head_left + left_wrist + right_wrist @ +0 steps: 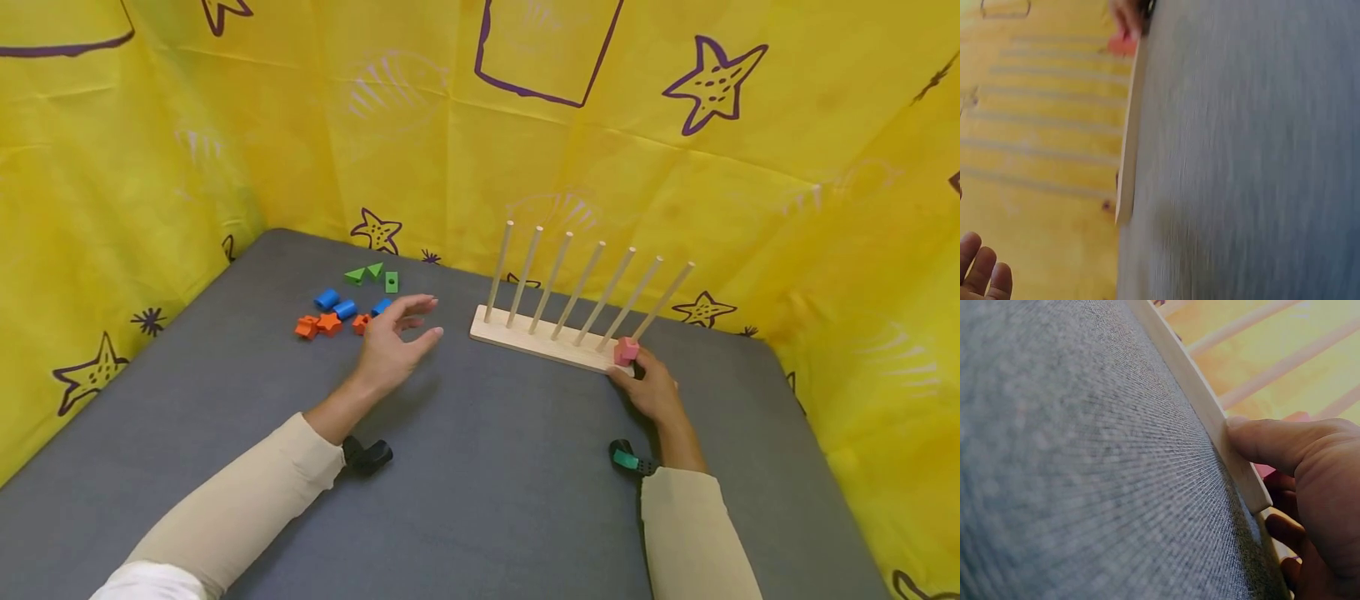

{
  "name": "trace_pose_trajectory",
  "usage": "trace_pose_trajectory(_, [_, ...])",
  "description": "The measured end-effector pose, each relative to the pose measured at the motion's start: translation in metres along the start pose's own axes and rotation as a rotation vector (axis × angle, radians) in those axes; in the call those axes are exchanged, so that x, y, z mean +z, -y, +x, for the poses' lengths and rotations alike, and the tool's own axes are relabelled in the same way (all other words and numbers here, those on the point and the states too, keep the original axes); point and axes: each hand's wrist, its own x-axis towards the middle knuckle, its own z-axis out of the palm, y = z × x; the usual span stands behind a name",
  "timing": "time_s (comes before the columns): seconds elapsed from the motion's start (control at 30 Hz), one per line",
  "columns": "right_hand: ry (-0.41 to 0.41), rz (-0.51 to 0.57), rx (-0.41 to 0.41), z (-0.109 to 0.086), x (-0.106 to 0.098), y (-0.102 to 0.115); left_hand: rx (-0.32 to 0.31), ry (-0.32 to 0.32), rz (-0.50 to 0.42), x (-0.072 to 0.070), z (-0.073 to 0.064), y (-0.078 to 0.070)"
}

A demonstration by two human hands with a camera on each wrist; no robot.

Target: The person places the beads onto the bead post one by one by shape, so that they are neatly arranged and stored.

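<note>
My right hand [654,390] grips the right end of a wooden peg board [551,342]. In the right wrist view its thumb lies along the front edge of the board's base [1200,400], with the other fingers curled round the end. Pink star-shaped pieces [626,351] sit low on the rightmost peg, right by those fingers. My left hand [390,346] hovers over the table with parted, relaxed fingers and holds nothing. Just behind it lie blue cylinders [345,310] and orange star pieces [328,324]; the hand partly covers the nearest ones.
Several upright pegs [577,287] rise from the board; all but the rightmost are bare. Green triangles [356,276] and a green rectangular block [392,282] lie farther back on the grey table [480,500]. A yellow patterned cloth [420,125] encloses the table's back and sides.
</note>
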Motion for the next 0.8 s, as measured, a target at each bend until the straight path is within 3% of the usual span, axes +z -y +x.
trace_pose_trajectory(0.23, [0.001, 0.014, -0.006, -0.003, 0.001, 0.001, -0.021, -0.118, 0.029, -0.029, 0.005, 0.023])
trace_pose_trajectory(0.47, [-0.022, 0.054, -0.033, -0.003, 0.002, 0.001, -0.065, -0.217, 0.079, -0.053, 0.01, 0.077])
trace_pose_trajectory(0.6, [-0.024, 0.044, -0.04, -0.001, 0.002, 0.001, -0.123, -0.204, 0.168, -0.059, 0.01, 0.09])
trace_pose_trajectory(0.8, [-0.018, 0.025, -0.027, 0.0, 0.001, -0.002, -0.181, -0.113, 0.329, -0.062, 0.007, 0.099])
